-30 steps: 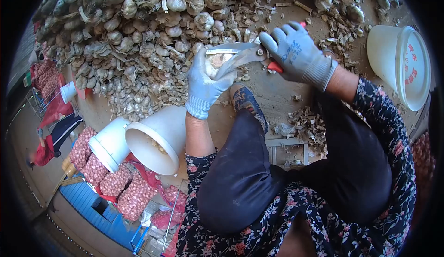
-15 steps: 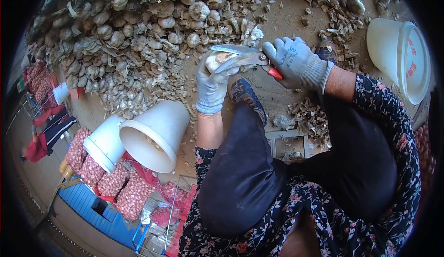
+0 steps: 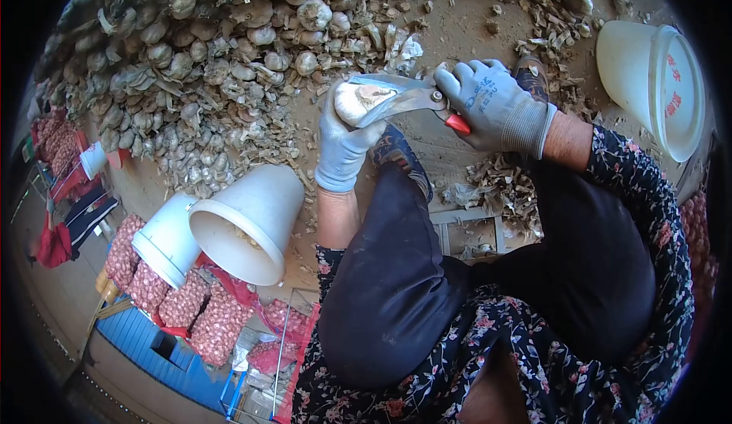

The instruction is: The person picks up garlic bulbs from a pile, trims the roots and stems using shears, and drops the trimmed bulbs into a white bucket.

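Observation:
My left hand (image 3: 341, 143), in a grey-white work glove, holds a garlic bulb (image 3: 352, 104) with the fingers wrapped round it. In my gloved right hand (image 3: 479, 104) is a pair of pruning shears (image 3: 415, 101) with a red handle. Its blades are apart and reach to the left, one on each side of the bulb's trimmed face. Most of the handles are hidden in my right palm. Beyond both hands lies a big heap of garlic bulbs (image 3: 229, 35) with dry stalks and skins.
White buckets lie tipped at left, one a wide-mouthed bucket (image 3: 259, 195) with some pieces inside. Another bucket (image 3: 656, 81) with red writing lies at right. Filled red mesh sacks (image 3: 221, 325) line the lower left. A person (image 3: 57, 241) in red is beyond them. Cut stalks (image 3: 503, 187) litter the ground.
The garlic bulb has turned slightly in my left hand, so its pale side shows more. The whole view has shifted a little. The shears remain around the bulb.

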`<state>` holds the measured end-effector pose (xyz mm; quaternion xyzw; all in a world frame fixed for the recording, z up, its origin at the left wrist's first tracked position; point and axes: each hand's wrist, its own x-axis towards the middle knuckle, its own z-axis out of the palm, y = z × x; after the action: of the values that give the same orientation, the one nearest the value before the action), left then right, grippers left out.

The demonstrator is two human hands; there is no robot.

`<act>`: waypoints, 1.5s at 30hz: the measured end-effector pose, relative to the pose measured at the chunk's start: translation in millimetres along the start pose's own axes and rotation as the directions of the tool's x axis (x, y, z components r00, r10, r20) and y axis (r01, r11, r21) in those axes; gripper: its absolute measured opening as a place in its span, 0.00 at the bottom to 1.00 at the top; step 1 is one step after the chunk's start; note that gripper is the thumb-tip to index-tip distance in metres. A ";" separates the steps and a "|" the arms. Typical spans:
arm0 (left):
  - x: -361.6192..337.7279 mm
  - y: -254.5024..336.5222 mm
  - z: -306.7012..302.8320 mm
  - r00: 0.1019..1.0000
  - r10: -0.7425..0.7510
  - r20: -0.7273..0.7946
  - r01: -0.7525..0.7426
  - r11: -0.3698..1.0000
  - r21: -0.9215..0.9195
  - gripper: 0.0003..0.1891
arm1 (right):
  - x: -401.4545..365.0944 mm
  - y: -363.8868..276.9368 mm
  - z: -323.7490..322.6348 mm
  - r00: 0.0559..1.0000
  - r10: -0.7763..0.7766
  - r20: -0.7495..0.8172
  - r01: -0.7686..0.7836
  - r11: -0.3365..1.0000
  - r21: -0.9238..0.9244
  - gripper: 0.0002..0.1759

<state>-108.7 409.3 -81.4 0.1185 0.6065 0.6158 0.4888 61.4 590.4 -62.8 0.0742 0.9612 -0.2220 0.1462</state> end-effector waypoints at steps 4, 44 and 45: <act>-3.5 4.6 4.1 1.000 -0.026 -0.007 0.026 0.996 0.080 0.36 | -1.8 -0.9 -0.5 0.999 -0.012 0.044 0.013 1.000 -0.028 0.27; -12.3 -6.4 16.4 0.990 -0.101 0.102 0.126 0.951 -0.281 0.28 | -19.3 11.3 35.4 0.987 0.095 0.131 -0.137 0.919 0.369 0.15; -14.6 -7.2 13.2 0.989 -0.106 0.100 0.131 0.948 -0.289 0.27 | -23.5 16.3 34.0 0.991 0.082 0.103 -0.116 0.914 0.388 0.16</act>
<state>-88.5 405.2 -78.0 0.0332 0.4932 0.6632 0.5619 95.5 587.8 -91.2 0.1413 0.8851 -0.4055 0.1797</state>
